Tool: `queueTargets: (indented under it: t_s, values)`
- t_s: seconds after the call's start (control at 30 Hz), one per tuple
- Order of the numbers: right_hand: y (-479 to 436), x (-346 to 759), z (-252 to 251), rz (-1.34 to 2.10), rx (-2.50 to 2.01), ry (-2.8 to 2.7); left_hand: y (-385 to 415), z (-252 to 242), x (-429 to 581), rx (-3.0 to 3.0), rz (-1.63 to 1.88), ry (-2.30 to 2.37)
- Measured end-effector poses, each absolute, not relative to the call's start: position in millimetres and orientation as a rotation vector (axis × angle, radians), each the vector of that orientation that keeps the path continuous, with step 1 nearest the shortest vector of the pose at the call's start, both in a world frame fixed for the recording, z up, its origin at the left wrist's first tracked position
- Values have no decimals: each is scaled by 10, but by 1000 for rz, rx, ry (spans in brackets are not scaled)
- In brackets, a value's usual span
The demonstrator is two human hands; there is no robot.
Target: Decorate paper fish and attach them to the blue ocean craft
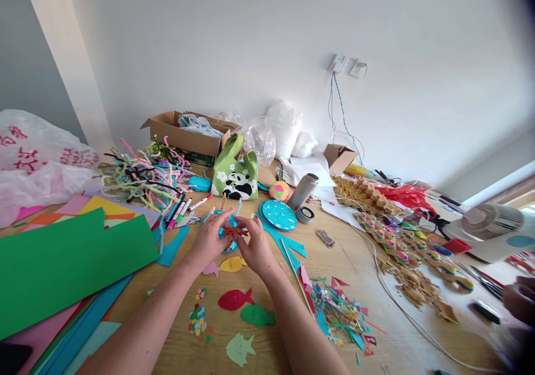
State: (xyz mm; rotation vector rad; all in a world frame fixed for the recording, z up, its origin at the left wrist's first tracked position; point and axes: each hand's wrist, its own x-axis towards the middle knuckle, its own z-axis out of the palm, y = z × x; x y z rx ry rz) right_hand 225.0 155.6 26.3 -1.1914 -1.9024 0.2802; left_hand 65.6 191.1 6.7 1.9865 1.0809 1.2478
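Observation:
My left hand (214,237) and my right hand (254,246) meet over the middle of the table. Their fingers pinch a small red-orange piece (236,232) from both sides; its exact shape is partly hidden. Below and behind the fingers lies a blue round piece, mostly covered by my hands. A brown twisted pipe cleaner (223,201) and a light blue pipe cleaner (239,205) stick up behind them. Nearer to me lie fish cutouts: a yellow fish (232,264), a pink fish (212,269), a red fish (234,300), a green fish (257,315) and a pale green fish (239,349).
Green card sheets (75,263) cover the left side, with pipe cleaners (146,177) behind. A panda bag (235,177), a blue dotted disc (279,215) and a steel flask (304,191) stand beyond my hands. Paper scraps (340,311), a fan (489,224) and another person's hand (520,302) are rightward.

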Motion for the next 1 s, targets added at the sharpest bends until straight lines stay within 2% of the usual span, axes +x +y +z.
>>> queueTargets:
  t_s: [1.0]
  values:
    - [1580, 2222, 203, 314, -1231, -1836, 1887, 99, 678, 2005, 1232, 1081]
